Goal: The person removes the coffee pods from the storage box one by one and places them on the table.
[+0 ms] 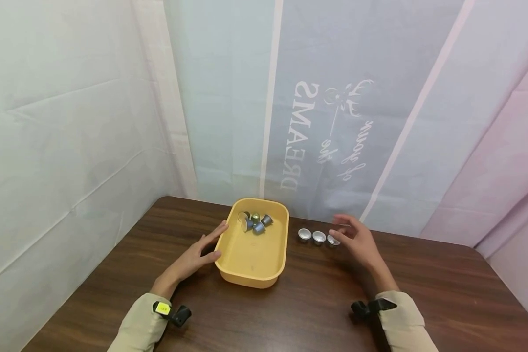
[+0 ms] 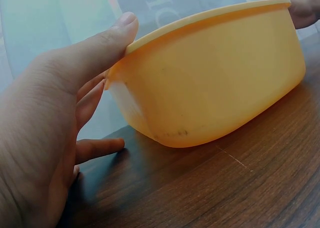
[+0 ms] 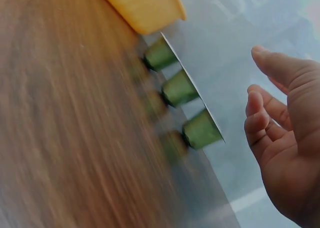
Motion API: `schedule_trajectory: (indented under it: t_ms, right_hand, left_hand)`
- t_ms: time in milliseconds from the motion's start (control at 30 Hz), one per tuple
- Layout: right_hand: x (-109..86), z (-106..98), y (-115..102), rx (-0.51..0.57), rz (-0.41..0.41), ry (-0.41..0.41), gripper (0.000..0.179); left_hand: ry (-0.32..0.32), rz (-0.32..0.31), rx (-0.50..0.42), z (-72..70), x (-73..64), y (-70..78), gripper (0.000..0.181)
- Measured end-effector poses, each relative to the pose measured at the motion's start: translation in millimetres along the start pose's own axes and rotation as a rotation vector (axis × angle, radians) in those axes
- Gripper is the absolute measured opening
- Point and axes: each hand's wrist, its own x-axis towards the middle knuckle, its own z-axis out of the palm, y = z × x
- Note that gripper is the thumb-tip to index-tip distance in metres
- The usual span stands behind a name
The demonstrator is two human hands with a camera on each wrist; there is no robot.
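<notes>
A yellow plastic tub (image 1: 249,280) stands on the table. My left hand (image 1: 192,257) is at its left side, fingers spread and fairly straight, with the thumb (image 2: 107,41) at the rim in the left wrist view. Three coffee capsules stand in a row right of the tub, silver lids up; their green sides show in the right wrist view, as on the middle capsule (image 3: 180,88). Above the rightmost capsule (image 1: 333,240) hovers my right hand (image 1: 360,244), fingers loosely bent, holding nothing and apart from the capsules.
Inside the tub, toward its far end, lie several blue-grey capsules (image 1: 258,228) and a green capsule (image 1: 255,217). The dark wooden table (image 1: 290,318) ends at a printed curtain (image 1: 325,161) behind. White fabric (image 1: 70,146) hangs along the left.
</notes>
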Motion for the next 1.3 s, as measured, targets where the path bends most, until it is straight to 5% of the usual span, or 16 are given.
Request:
schedule_trajectory:
  t_ms: [200, 400, 800, 1300]
  right_hand:
    - [6.5, 12.4, -29.4, 0.075, -0.061, -0.031, 0.041]
    - [19.3, 25.9, -67.6, 0.025, -0.106, -0.097, 0.037]
    - [51.6, 67.0, -54.9, -0.063, -0.356, -0.238, 0.035]
    - [70.3, 106.9, -74.6, -0.237, -0.483, -0.405, 0.036]
  left_hand:
    - [0.000, 0.000, 0.009, 0.0, 0.2, -1.2, 0.065]
    - [-0.001, 0.008, 0.023, -1.3, -0.5, -2.2, 0.065]
    - [-0.010, 0.009, 0.012, -1.1, 0.5, -2.5, 0.065]
    - [0.000, -0.007, 0.015, -0.2, 0.4, -3.0, 0.065]
